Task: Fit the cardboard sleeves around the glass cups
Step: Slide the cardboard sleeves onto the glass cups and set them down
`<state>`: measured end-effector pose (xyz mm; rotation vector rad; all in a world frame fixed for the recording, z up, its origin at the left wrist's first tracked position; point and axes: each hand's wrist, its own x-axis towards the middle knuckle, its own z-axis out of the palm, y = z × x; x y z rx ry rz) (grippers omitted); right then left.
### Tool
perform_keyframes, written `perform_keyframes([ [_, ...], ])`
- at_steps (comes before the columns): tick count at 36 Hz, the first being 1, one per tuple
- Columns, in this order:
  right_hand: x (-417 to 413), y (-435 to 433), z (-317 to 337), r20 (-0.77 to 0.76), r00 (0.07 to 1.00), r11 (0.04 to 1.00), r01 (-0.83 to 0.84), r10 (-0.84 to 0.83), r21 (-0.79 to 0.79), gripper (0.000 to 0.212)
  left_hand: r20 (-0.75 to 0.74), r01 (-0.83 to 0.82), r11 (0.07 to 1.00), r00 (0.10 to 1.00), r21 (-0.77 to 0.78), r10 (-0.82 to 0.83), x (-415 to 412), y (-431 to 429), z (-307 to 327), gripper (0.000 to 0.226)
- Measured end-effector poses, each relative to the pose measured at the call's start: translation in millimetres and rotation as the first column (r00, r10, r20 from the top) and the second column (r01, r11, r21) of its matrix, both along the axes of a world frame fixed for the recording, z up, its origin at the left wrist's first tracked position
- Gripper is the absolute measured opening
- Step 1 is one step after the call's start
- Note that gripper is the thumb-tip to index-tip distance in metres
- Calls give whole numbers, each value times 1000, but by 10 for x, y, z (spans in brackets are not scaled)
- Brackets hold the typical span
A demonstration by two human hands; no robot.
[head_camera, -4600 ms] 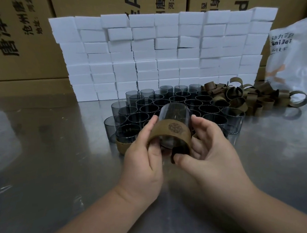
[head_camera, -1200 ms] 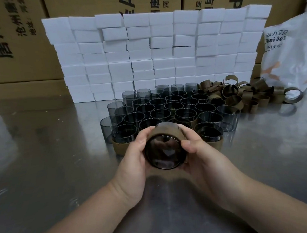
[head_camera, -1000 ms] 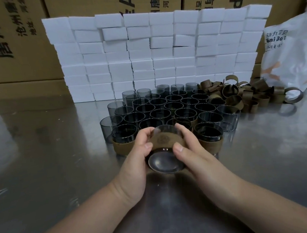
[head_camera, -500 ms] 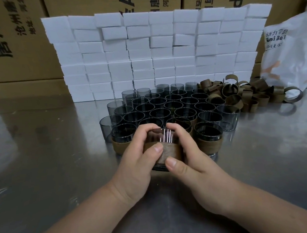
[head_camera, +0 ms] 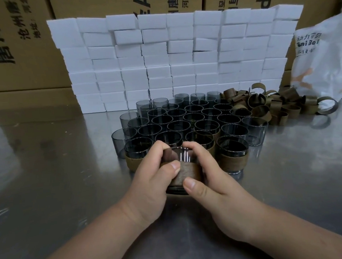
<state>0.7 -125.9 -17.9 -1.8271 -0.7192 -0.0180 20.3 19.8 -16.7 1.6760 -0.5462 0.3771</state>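
A smoky glass cup with a brown cardboard sleeve around it stands upright on the steel table, at the front of a cluster of cups. My left hand grips it from the left, thumb on the sleeve and fingers curled over the rim. My right hand grips it from the right the same way. Sleeved cups stand on either side: one to the left and one to the right. Several bare grey cups fill the rows behind. A pile of loose sleeves lies at the back right.
A wall of stacked white boxes stands behind the cups, with large cardboard cartons behind that. A white plastic bag sits at the far right. The reflective steel table stretches to the left and front.
The cup was held tilted with its base towards me; both hands turned it upright and lowered it to the table in the front row, between two sleeved cups.
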Motion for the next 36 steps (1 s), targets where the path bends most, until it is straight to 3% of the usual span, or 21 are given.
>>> perform_keyframes([
  [36,8,42,26,-19,999,999,36,-35,40,47,-5,-59,998,998,-3,59,3,-4,31,46],
])
